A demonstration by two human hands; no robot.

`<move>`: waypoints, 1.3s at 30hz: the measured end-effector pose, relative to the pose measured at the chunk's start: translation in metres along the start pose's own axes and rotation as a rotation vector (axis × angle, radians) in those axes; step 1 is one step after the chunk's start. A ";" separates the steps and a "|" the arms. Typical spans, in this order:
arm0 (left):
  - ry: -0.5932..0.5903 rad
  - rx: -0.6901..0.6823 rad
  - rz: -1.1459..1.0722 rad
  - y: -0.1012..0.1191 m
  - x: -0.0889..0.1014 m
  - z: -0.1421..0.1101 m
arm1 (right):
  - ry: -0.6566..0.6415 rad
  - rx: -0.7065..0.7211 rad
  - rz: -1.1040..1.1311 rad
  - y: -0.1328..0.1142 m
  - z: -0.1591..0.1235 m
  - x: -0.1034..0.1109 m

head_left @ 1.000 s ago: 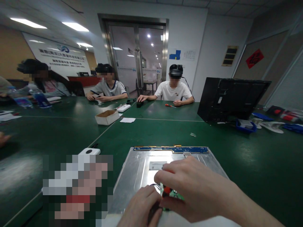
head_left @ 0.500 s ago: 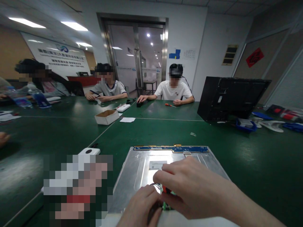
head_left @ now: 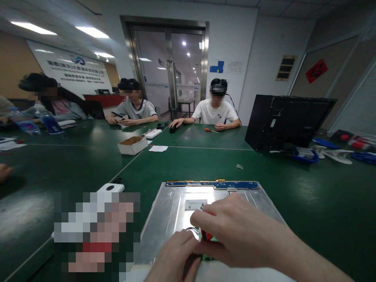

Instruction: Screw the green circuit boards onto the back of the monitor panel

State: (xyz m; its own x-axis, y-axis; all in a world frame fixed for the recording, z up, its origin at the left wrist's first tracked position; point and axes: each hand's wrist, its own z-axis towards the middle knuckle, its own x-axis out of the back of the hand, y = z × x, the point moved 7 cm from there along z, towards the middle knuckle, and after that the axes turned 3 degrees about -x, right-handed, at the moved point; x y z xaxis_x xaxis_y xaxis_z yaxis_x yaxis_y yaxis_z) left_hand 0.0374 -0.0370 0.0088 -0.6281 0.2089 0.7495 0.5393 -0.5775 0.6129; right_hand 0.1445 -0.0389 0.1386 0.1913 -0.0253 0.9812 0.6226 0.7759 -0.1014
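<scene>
A silver metal display panel lies flat in front of me, with a blue circuit strip along its far edge. My right hand is closed round a screwdriver with a red-and-black handle; most of the tool, its tip included, is hidden by my fingers. Beneath it shows part of a green circuit board. My left hand is beside the right one at the near part of the panel, its fingers curled together by the board. What they pinch is hidden. Dark wires loop just beyond the left fingertips.
A white power strip, partly pixelated, lies left of the panel. Farther off are an open white box, a paper, and a black monitor beside a blue tray. Several people sit around the green table.
My right hand's fingers have shifted very slightly around the screwdriver, and a bit more of its red handle shows. My left hand and the panel stay in place.
</scene>
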 end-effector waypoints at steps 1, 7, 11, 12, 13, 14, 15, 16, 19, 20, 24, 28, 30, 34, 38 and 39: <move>-0.002 -0.004 0.004 0.001 0.000 0.001 | -0.003 -0.002 0.008 0.000 0.000 0.000; -0.004 -0.051 -0.006 0.005 0.000 0.004 | 0.002 0.020 0.054 -0.004 -0.003 0.005; 0.007 -0.034 0.004 0.002 -0.001 0.003 | 0.011 0.011 0.030 -0.003 -0.002 0.004; 0.010 -0.041 0.007 0.001 -0.001 0.002 | 0.015 0.012 0.024 -0.002 -0.001 0.003; 0.016 -0.046 0.009 0.000 -0.001 0.001 | 0.020 0.010 0.017 -0.002 0.000 0.003; 0.024 -0.053 0.020 -0.001 -0.001 0.001 | 0.022 0.009 0.013 -0.001 0.000 0.002; 0.025 -0.059 0.020 -0.001 -0.002 0.001 | 0.017 0.008 0.011 -0.001 0.000 0.001; 0.024 -0.060 0.023 -0.001 -0.002 0.000 | 0.009 0.007 0.012 -0.001 0.000 0.001; 0.029 -0.041 0.014 0.000 -0.001 0.001 | -0.014 0.004 0.028 -0.002 0.000 0.001; 0.038 -0.036 0.008 0.002 0.000 0.001 | -0.019 0.004 0.035 -0.002 -0.001 0.002; 0.049 -0.028 -0.019 0.009 0.005 0.002 | -0.026 0.011 0.048 -0.005 -0.002 0.006; 0.037 -0.012 -0.021 0.012 0.008 0.004 | -0.024 0.020 0.045 -0.005 -0.002 0.006; 0.043 -0.012 -0.014 0.011 0.008 0.005 | -0.014 0.026 0.042 -0.005 -0.002 0.005; 0.030 -0.047 0.019 0.006 0.003 0.005 | -0.009 0.005 0.015 -0.002 0.000 0.001; 0.023 -0.044 0.036 0.002 0.001 0.003 | -0.037 -0.005 0.031 -0.002 0.000 0.001; 0.029 -0.051 0.032 0.004 0.002 0.002 | -0.044 -0.002 0.039 -0.002 0.000 0.002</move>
State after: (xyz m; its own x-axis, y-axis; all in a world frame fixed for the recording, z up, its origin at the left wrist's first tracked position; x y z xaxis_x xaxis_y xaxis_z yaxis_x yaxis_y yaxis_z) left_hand 0.0398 -0.0371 0.0128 -0.6274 0.1667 0.7607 0.5308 -0.6231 0.5744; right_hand 0.1436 -0.0411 0.1404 0.1821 0.0326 0.9827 0.6171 0.7743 -0.1400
